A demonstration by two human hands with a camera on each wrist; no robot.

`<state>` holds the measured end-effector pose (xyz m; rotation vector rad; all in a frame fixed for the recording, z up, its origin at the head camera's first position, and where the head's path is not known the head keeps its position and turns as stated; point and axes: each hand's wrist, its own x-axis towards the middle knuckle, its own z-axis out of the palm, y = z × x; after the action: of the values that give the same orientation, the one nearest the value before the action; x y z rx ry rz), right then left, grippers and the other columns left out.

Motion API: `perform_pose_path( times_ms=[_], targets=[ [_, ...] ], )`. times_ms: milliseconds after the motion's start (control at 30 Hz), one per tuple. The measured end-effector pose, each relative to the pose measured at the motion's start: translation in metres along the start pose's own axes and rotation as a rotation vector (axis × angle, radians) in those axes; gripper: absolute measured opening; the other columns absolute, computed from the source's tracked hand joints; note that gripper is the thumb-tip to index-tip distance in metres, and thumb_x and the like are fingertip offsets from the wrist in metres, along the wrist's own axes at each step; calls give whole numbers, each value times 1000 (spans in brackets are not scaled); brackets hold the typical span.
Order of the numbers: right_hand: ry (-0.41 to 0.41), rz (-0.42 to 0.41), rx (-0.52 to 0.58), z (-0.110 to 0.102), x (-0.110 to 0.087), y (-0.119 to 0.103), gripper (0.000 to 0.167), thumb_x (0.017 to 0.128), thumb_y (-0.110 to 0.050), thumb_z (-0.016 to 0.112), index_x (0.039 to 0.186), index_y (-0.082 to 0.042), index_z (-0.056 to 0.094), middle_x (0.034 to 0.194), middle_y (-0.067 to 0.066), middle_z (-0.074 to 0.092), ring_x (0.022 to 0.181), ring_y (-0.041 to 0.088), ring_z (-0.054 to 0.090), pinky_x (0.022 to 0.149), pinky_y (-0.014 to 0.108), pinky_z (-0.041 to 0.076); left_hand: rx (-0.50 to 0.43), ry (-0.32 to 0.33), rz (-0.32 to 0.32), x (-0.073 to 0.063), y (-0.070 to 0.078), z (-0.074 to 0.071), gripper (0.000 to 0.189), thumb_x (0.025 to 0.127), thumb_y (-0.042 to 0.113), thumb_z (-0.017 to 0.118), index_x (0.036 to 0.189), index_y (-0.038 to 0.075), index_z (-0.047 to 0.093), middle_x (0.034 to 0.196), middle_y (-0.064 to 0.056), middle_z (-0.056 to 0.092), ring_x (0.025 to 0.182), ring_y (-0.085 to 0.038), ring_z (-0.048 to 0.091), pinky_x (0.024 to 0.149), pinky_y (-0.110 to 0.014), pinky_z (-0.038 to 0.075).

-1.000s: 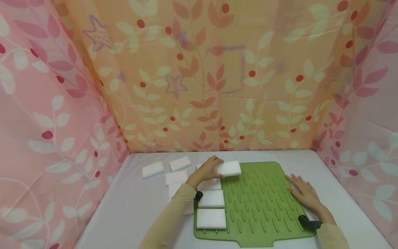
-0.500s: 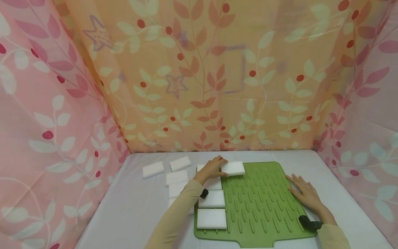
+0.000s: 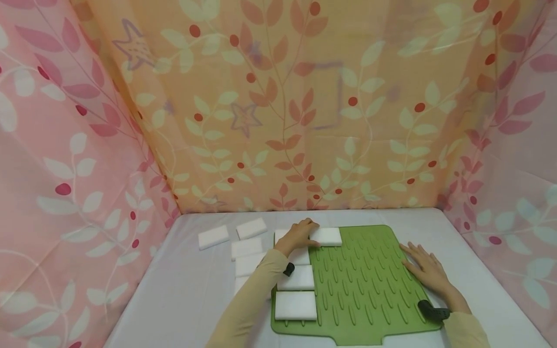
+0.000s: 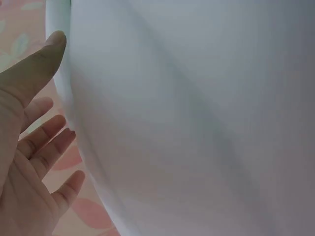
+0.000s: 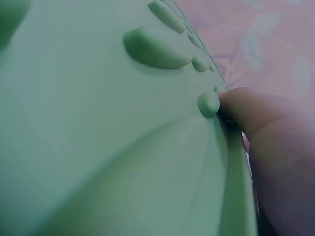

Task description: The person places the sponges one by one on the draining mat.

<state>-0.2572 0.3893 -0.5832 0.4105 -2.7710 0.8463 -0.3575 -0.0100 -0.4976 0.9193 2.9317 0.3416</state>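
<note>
My left hand [image 3: 300, 237] holds a white rectangular block [image 3: 328, 237] by its left end, thumb at the near side and fingers at the far side. This block lies along the back edge of a green ribbed mat [image 3: 365, 285]. In the left wrist view, the thumb [image 4: 42, 61] and fingers stand apart beside a large white surface. My right hand [image 3: 428, 270] rests with extended fingers on the mat's right edge; the right wrist view shows a digit [image 5: 261, 110] at that edge. More white blocks form a column down the mat's left side, including the nearest block [image 3: 296, 305].
Left of the mat, several more white blocks lie on the white-covered table [image 3: 174, 290], among them one block [image 3: 213, 237] farthest left. Part of this group is hidden by my left sleeve [image 3: 250, 299]. A patterned curtain [image 3: 278, 121] encloses the table's back and sides.
The held block has gone from tilted above the mat's back edge to lying flat there, slightly farther right. My left hand moved right with it; the right hand stays in place.
</note>
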Motion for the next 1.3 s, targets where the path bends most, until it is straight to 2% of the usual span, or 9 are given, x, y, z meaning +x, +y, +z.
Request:
perform_pose_path(
  times_ms=[200,400,667,800,1067,1300],
  targets=[
    [7,-6,-4,0,2,2,53,95,-31,51,143,-12,36,145,29,26,136,49,11,106,61,-8,-33,15,-5,-4,-4,-3,73,77,48,70,137,14,45,132,-6,48,122,-23,45,97,-42,39],
    [4,2,-4,-1,4,0,54,95,-32,50,143,-13,35,146,28,25,136,48,11,106,61,-8,-68,45,-3,-19,-19,-8,67,81,45,68,136,13,46,133,-7,48,122,-26,45,96,-45,40],
    [10,-5,-4,-4,4,-4,54,94,-30,51,143,-13,35,145,28,26,136,48,12,106,61,-7,-197,105,42,-44,-50,-19,60,87,41,61,137,11,46,136,-9,46,125,-29,42,99,-50,36],
    [15,-6,4,-5,3,-5,54,94,-30,52,142,-12,37,145,29,27,135,50,14,106,63,-6,-237,139,28,-58,-66,-25,56,88,41,60,136,15,47,136,-6,46,126,-28,41,102,-50,33],
    [15,-1,-3,-1,2,1,54,95,-31,51,143,-14,35,146,28,26,136,48,11,107,60,-9,-225,281,19,-86,-106,-29,47,87,31,65,129,12,54,128,-8,54,120,-30,46,99,-52,34],
    [31,-13,-2,1,-1,1,53,94,-30,51,143,-13,36,145,28,27,135,49,14,106,61,-7,-233,343,-23,-111,-143,-23,44,87,26,65,126,8,57,126,-10,54,119,-33,46,97,-54,35]
  ],
)
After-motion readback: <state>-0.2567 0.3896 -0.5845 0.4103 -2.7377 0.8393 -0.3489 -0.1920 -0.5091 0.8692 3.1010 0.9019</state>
